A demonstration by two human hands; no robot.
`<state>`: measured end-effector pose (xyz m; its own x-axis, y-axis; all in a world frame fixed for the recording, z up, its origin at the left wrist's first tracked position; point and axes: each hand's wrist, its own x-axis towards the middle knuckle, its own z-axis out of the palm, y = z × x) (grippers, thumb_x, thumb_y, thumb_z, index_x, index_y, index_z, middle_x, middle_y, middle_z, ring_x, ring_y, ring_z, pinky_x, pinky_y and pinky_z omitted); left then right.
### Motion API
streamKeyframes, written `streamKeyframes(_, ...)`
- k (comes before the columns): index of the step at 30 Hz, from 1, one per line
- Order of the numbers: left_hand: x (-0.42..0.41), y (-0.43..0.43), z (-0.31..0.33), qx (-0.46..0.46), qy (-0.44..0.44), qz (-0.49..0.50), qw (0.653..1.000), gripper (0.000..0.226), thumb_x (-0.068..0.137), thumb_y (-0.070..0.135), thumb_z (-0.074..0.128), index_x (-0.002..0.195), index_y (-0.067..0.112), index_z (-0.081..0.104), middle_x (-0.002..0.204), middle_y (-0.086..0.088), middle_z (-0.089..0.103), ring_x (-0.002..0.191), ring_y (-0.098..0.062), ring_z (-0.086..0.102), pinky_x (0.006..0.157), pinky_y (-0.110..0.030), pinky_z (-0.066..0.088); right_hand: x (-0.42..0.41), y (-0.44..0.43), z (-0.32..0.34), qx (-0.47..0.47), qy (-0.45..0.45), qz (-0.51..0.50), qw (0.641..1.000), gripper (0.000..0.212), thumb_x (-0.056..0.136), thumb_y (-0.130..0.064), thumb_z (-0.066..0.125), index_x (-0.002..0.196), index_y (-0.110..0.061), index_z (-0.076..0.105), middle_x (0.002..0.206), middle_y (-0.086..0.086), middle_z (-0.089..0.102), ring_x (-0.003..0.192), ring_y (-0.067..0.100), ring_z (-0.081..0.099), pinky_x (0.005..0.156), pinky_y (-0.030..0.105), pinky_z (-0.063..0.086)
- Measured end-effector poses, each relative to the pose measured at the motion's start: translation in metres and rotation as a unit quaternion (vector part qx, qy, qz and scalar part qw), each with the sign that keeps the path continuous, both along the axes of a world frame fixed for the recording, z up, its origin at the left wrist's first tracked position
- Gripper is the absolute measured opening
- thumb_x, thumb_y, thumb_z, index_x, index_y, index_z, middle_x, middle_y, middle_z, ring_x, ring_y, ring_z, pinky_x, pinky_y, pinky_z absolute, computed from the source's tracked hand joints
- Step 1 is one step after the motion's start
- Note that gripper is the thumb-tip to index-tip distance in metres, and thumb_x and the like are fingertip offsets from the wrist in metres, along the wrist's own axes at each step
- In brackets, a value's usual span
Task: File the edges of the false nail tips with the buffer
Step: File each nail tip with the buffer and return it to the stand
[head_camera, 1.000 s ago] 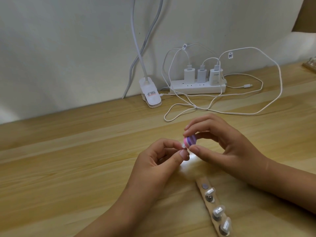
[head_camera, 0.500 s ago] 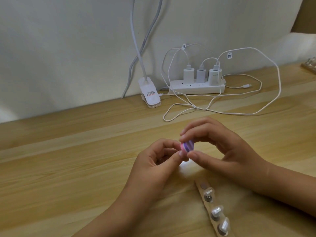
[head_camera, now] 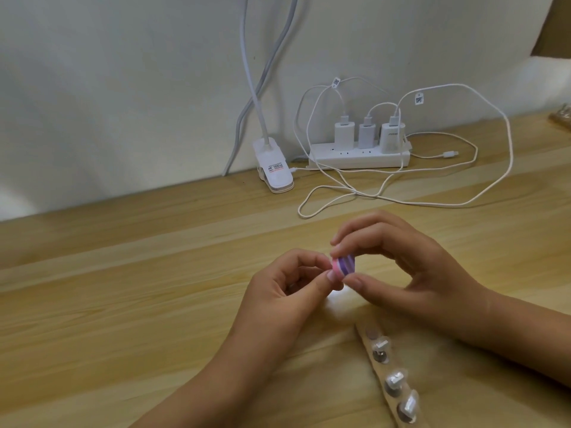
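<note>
The buffer (head_camera: 435,267) is pinched between thumb and forefinger of the right hand (head_camera: 411,273), with its pink end set against the left hand (head_camera: 287,291). That hand is pinched closed, presumably on a false nail tip that is hidden from view. Both hands are held together above the bench (head_camera: 123,304), and further tips (head_camera: 395,381) are lined up near the right forearm.

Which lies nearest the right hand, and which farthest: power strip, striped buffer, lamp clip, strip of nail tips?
1. striped buffer: pinched by fingers of the right hand.
2. strip of nail tips: on the table, just nearer the viewer.
3. power strip: by the wall, behind the hand.
4. lamp clip: by the wall, farther left.
</note>
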<state>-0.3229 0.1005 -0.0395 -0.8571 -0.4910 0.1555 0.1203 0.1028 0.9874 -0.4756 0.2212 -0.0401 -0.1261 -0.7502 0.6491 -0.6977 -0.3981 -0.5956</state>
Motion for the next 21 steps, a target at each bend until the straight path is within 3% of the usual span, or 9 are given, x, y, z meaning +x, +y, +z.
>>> streamKeyframes(2,0.0000,-0.0003,-0.0009,-0.005,-0.006,-0.001,1.000,0.012,0.079,0.033,0.076,0.085,0.023,0.071,0.079,0.001,0.073,0.076,-0.003,0.066,0.069,-0.011,0.047,-0.0009,0.0003,0.0012,0.008,-0.021,-0.014,1.000,0.024,0.089,-0.018,0.071,0.109,-0.007,0.065,0.111,0.007,0.059,0.107,0.023,0.061,0.091,0.031,0.054)
streamKeyframes(6,-0.0014,0.0006,-0.0013,-0.001,0.000,-0.005,1.000,0.007,0.076,0.028,0.070,0.083,0.026,0.072,0.078,0.002,0.073,0.074,-0.004,0.065,0.069,-0.013,0.047,0.0017,0.0001,0.0015,-0.001,0.038,-0.018,0.999,0.021,0.090,-0.018,0.068,0.109,-0.009,0.068,0.112,0.004,0.061,0.110,0.019,0.061,0.094,0.024,0.048)
streamKeyframes(10,-0.0004,-0.0011,-0.0032,-0.022,-0.016,-0.003,1.000,0.006,0.076,0.026,0.072,0.081,0.022,0.072,0.075,0.006,0.069,0.072,-0.006,0.060,0.068,-0.015,0.047,-0.0054,-0.0001,0.0024,0.044,-0.047,-0.066,0.996,0.021,0.090,-0.019,0.066,0.110,-0.014,0.071,0.114,0.001,0.064,0.111,0.017,0.061,0.096,0.026,0.049)
streamKeyframes(16,-0.0010,0.0008,-0.0042,-0.058,-0.029,-0.008,0.998,0.008,0.074,0.030,0.070,0.079,0.025,0.072,0.074,0.002,0.068,0.072,-0.011,0.053,0.068,-0.025,0.041,-0.0001,0.0036,0.0047,0.058,-0.028,-0.013,0.998,0.020,0.090,-0.020,0.061,0.105,-0.013,0.073,0.109,0.000,0.066,0.107,0.021,0.063,0.094,0.026,0.048)
streamKeyframes(18,-0.0011,0.0008,-0.0048,-0.082,-0.037,-0.008,0.996,0.006,0.075,0.028,0.070,0.079,0.025,0.072,0.075,-0.001,0.068,0.071,-0.010,0.054,0.067,-0.024,0.041,-0.0010,0.0025,0.0036,0.091,-0.032,-0.021,0.995,0.016,0.090,-0.016,0.064,0.102,-0.014,0.075,0.105,-0.002,0.067,0.104,0.020,0.064,0.091,0.028,0.049)
streamKeyframes(21,-0.0009,0.0018,-0.0044,-0.090,-0.036,-0.012,0.995,0.006,0.073,0.033,0.071,0.078,0.029,0.072,0.071,0.011,0.066,0.067,-0.004,0.053,0.063,-0.018,0.041,-0.0005,0.0032,0.0037,0.084,-0.027,-0.015,0.996,0.017,0.091,-0.018,0.062,0.100,-0.014,0.076,0.104,-0.001,0.066,0.102,0.020,0.064,0.090,0.026,0.048)
